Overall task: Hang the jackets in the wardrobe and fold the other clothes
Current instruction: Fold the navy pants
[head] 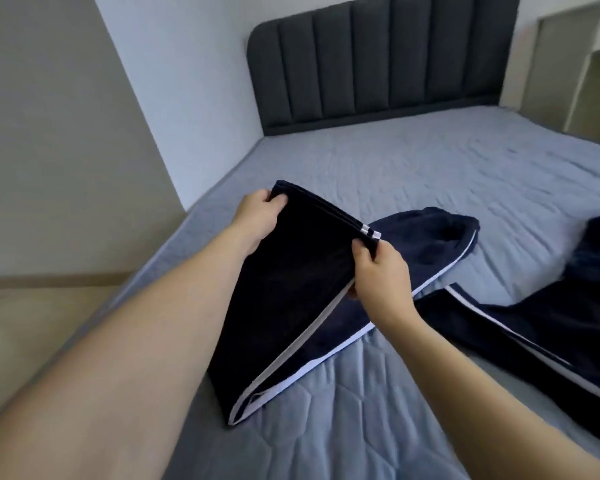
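No readable brand or writing anywhere on the clothes, just white side stripes and a couple of short white bars at the hem corner by the right hand (381, 271). Both hands are up holding the folded end of the navy track pants (291, 306) off the bed (413, 168). The left hand (257, 220) pinches the far left corner, thumb on the near face and fingers curled over the edge. The right hand grips the other corner, fingers curled round the fabric just under those white bars. Below the hands the pants slope down and touch the quilted blue bed, with the rest of the pants trailing out past the right hand. Further right of the right hand lies another dark garment (568, 323) with white piping. A dark padded headboard (378, 57) sits well beyond both hands.
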